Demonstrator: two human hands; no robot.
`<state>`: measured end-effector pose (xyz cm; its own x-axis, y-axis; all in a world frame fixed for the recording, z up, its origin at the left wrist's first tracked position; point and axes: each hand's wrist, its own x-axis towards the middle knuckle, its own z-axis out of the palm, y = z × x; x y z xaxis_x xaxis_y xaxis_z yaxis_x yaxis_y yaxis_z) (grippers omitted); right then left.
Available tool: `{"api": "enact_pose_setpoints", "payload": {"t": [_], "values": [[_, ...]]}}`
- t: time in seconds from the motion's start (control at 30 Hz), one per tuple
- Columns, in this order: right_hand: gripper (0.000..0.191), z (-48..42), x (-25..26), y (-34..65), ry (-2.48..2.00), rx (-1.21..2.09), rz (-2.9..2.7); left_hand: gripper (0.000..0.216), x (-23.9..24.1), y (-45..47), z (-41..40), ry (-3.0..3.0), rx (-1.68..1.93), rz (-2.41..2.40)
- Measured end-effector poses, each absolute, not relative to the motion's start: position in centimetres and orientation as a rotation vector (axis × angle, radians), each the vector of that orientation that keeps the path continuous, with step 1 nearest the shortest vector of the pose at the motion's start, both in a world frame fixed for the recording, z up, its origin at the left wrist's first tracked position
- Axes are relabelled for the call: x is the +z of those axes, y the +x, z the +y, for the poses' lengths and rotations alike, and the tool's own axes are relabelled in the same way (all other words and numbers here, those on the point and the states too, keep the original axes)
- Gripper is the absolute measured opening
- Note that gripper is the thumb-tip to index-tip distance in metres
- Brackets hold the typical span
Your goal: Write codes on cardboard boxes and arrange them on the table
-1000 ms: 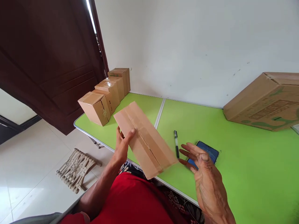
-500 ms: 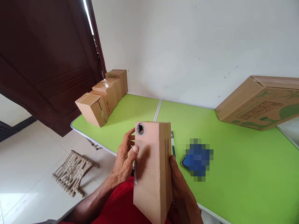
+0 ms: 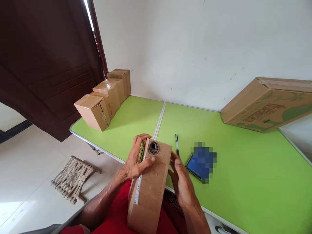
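Note:
A tall brown cardboard box [image 3: 153,185] tilts in front of my body, above the table's near edge. Near its top is a round hole [image 3: 154,148] with a rough, dark scribbled ring around it. A white label strip [image 3: 138,191] runs down its left edge. My left hand [image 3: 137,159] grips the box's upper left, thumb on the face just below the hole and fingers over the top left edge. Along the right side, my right hand [image 3: 181,180] has its fingers apart, close to the box edge; whether the fingertips touch it I cannot tell.
On the green table [image 3: 243,169] lie a pen [image 3: 176,144] and a phone [image 3: 195,165], partly blurred. Several cardboard boxes [image 3: 95,112] line the left end. A large printed carton [image 3: 270,107] leans at the right. A woven stool [image 3: 73,178] stands on the floor.
The box has turned, bringing a face with a darker-ringed hole and the label edge into view. My left thumb now presses on that face, while my right hand has loosened from the side.

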<state>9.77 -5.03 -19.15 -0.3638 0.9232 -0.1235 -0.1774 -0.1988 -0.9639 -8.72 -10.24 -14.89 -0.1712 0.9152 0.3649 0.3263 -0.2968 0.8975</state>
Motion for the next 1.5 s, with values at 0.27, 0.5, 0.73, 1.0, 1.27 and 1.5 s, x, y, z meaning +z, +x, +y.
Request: {"api": "enact_pose_setpoints", "payload": {"t": [0.27, 0.5, 0.73, 1.0, 1.27, 1.5], "values": [[0.069, -3.5, -12.0, 9.4, -1.207, 1.223, -1.721, 0.066, -13.5, -7.2, -9.7, 1.786, 1.379, 1.344], [0.058, -4.7, -11.6, 9.3, -1.142, 1.215, -1.758, 0.025, -12.0, -7.1, -9.7, 1.719, 1.405, 1.539], [0.053, -4.7, -12.8, 9.7, -1.063, 1.276, -1.798, 0.027, -12.0, -7.5, -8.2, 1.719, 1.311, 1.658], [0.043, -3.6, -13.0, 8.7, -1.062, 1.349, -1.805, 0.022, -13.1, -8.4, -8.1, 1.577, 1.275, 1.687], [0.033, 2.6, -17.5, 10.6, -1.732, 0.955, -1.897, 0.038, -13.9, -8.8, -9.2, 1.694, 1.195, 1.641], [0.014, 5.9, -19.9, 8.9, -1.838, 0.980, -1.788, 0.054, -14.8, -8.8, -8.5, 1.680, 1.173, 1.472]]}}
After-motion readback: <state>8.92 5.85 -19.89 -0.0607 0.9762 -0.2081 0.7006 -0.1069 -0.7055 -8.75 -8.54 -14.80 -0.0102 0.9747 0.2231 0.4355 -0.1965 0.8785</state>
